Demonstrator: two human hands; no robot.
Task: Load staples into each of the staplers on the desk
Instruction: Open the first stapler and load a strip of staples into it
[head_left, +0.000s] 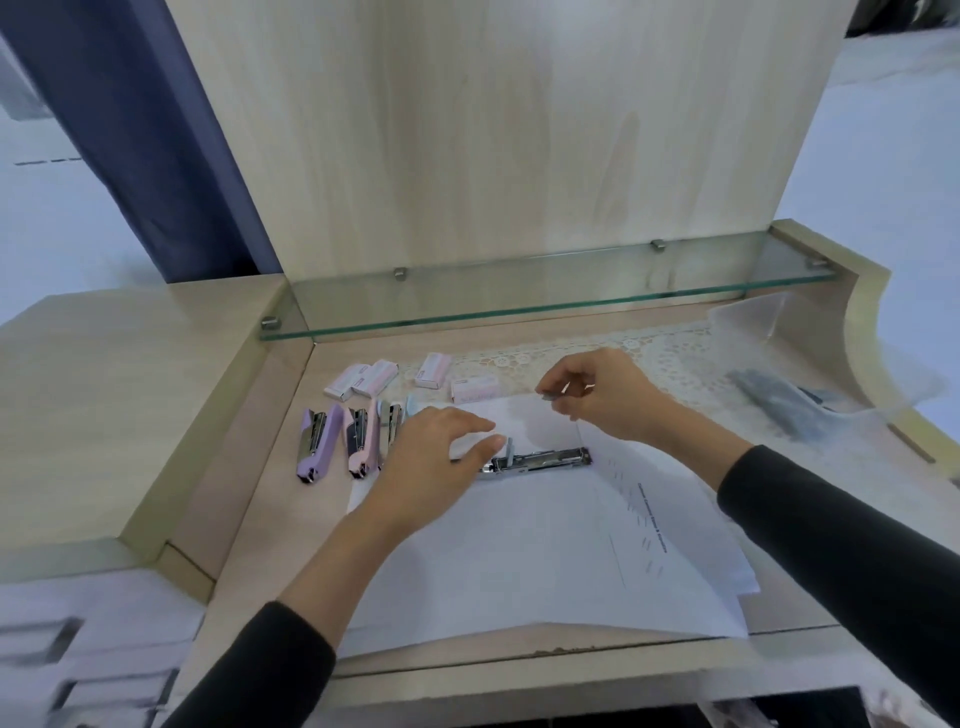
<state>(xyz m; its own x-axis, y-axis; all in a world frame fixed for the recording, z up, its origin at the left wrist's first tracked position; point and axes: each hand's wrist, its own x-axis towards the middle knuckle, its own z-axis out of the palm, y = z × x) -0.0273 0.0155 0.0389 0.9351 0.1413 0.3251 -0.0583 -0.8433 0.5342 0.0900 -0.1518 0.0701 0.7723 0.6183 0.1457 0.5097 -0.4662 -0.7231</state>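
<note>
An opened stapler (540, 460) lies on white paper (545, 551) mid-desk, its metal staple channel facing up. My left hand (436, 462) rests on the stapler's left end, fingers spread. My right hand (597, 395) hovers above and behind it, pinching a small grey strip of staples (548, 396). To the left stand a purple stapler (318, 442), a pink stapler (362, 441) and a pale blue stapler (392, 418), all opened. Several pale pink staple boxes (363, 379) lie behind them.
A glass shelf (545, 299) runs along the back above the desk. A lace mat (670, 353) covers the rear right, with a clear plastic bag (789, 400) holding dark items on it. A raised wooden ledge (104, 405) borders the left.
</note>
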